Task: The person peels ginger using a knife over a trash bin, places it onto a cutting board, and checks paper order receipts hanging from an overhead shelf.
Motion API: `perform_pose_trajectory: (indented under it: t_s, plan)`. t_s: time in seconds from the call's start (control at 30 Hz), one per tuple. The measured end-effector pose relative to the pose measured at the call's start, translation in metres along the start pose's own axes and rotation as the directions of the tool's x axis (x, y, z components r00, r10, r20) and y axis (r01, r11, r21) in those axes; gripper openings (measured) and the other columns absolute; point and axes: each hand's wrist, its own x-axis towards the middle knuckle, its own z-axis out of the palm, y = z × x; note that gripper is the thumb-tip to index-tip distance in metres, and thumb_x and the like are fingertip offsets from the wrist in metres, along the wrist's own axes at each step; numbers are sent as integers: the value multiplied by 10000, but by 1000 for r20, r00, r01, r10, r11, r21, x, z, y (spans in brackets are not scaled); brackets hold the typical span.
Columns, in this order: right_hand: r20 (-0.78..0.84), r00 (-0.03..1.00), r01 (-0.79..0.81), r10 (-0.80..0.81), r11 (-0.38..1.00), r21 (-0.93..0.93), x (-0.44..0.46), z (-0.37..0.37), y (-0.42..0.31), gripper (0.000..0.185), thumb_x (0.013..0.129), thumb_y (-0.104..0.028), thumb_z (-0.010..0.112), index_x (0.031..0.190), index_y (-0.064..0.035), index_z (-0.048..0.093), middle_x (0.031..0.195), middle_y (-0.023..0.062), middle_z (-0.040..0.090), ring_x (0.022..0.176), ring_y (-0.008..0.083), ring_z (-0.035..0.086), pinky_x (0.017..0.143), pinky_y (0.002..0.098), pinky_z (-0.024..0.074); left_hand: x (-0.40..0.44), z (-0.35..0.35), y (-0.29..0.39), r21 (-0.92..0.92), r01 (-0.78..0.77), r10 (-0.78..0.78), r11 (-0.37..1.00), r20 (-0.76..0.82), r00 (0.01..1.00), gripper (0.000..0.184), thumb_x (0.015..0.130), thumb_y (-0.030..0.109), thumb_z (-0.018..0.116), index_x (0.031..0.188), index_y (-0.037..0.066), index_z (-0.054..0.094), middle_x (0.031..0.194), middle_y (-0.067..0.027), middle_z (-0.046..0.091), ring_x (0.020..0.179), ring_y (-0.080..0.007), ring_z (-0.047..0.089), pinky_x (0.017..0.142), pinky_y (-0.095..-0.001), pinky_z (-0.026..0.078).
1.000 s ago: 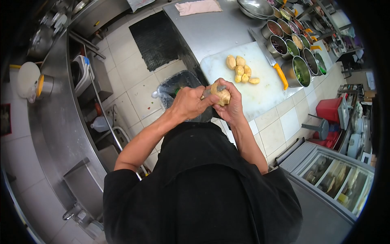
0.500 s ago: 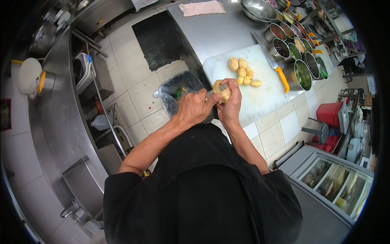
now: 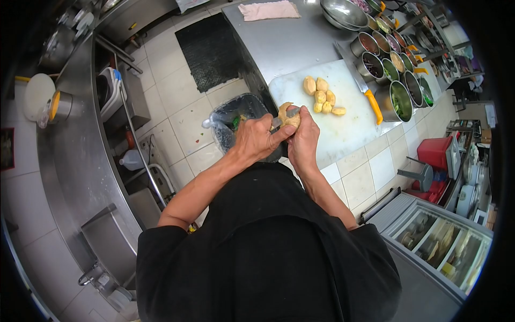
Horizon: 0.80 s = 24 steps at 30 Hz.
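Observation:
My left hand [image 3: 254, 138] is closed around a small metal-bladed knife [image 3: 277, 122], its handle hidden in the fist. The blade lies against a brownish potato [image 3: 290, 119] with a strip of peel curling up at its top. Gripping that potato from the other side is my right hand [image 3: 304, 140], its fingers partly hidden behind it. Both hands are over the rim of a bin [image 3: 219, 127] lined with clear plastic, with some scraps inside. Several peeled yellow potatoes [image 3: 320, 96] lie together on the white cutting board [image 3: 343, 131], just beyond my right hand.
A large knife with an orange handle [image 3: 373, 106] lies along the board's far edge. Metal containers [image 3: 399, 102] of chopped food stand beyond it, near stacked steel bowls [image 3: 345, 15]. A pink cloth [image 3: 269, 10] is on the steel table. A steel counter [image 3: 80, 161] runs along the left.
The blade has shifted slightly over the potato, and the peel strip stands out more. My right fingers have moved a little on the potato.

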Motion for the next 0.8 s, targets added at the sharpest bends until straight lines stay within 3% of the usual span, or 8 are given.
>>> perform_pose_trajectory:
  t_s: [0.33, 0.43, 0.47, 0.57, 0.6, 0.67, 0.77, 0.8]
  plan:
    - [-55, 997, -52, 52, 999, 6, 11, -5, 12, 366, 1001, -305, 415, 934, -7, 617, 754, 31, 563, 589, 77, 474, 486, 230, 366, -2, 16, -3, 43, -126, 130, 991, -118, 984, 710, 906, 619, 445, 601, -14, 549, 533, -221, 556, 515, -391, 605, 467, -460, 461]
    - [-106, 994, -7, 15, 997, 77, 23, -4, 25, 345, 992, -325, 447, 956, -19, 600, 733, 22, 557, 562, 79, 463, 464, 226, 347, -9, 21, -1, -161, -76, 65, 984, -71, 995, 666, 938, 568, 432, 635, -5, 584, 552, -212, 571, 555, -353, 634, 508, -430, 475]
    - [-133, 991, 26, -11, 994, 110, 26, -3, 28, 339, 987, -336, 461, 959, -25, 594, 723, 18, 554, 549, 80, 457, 454, 225, 339, -14, 21, 2, -250, -25, 12, 968, -52, 999, 668, 945, 565, 420, 628, 0, 581, 537, -190, 560, 544, -320, 621, 514, -410, 465]
    - [30, 982, -186, 185, 943, 276, 35, -18, 18, 317, 966, -368, 500, 922, -61, 569, 703, 14, 546, 532, 90, 458, 432, 216, 318, -19, 14, 3, -460, 184, -171, 869, 70, 983, 686, 963, 564, 376, 594, 14, 554, 502, -119, 518, 515, -225, 561, 526, -357, 429]
    - [61, 972, -236, 228, 924, 302, 38, -22, 20, 369, 942, -454, 525, 846, -99, 553, 704, 13, 547, 520, 96, 455, 419, 206, 298, -19, 16, -10, -501, 293, -256, 814, 144, 956, 700, 968, 569, 357, 575, 17, 534, 497, -93, 498, 509, -199, 527, 526, -343, 411]
    - [97, 970, -243, 223, 899, 364, 33, -20, 14, 404, 946, -482, 504, 837, -96, 555, 714, 21, 551, 523, 100, 461, 415, 210, 300, -15, 14, -21, -543, 436, -367, 718, 238, 899, 753, 966, 609, 301, 519, 23, 455, 499, -35, 441, 488, -160, 420, 519, -324, 359]
    - [193, 975, -180, 109, 898, 401, 29, -19, 17, 456, 959, -512, 457, 828, -87, 558, 734, 36, 557, 552, 111, 480, 442, 222, 334, -9, 10, -32, -503, 514, -434, 695, 277, 857, 772, 960, 627, 281, 527, 16, 469, 494, -52, 450, 492, -175, 440, 530, -325, 372]
    - [230, 972, -144, 52, 902, 406, 28, -17, 16, 474, 964, -519, 438, 825, -82, 559, 742, 42, 560, 566, 116, 489, 457, 227, 350, -8, 4, -28, -495, 482, -409, 723, 256, 876, 734, 945, 611, 365, 552, 7, 506, 494, -71, 460, 504, -178, 459, 526, -335, 381]
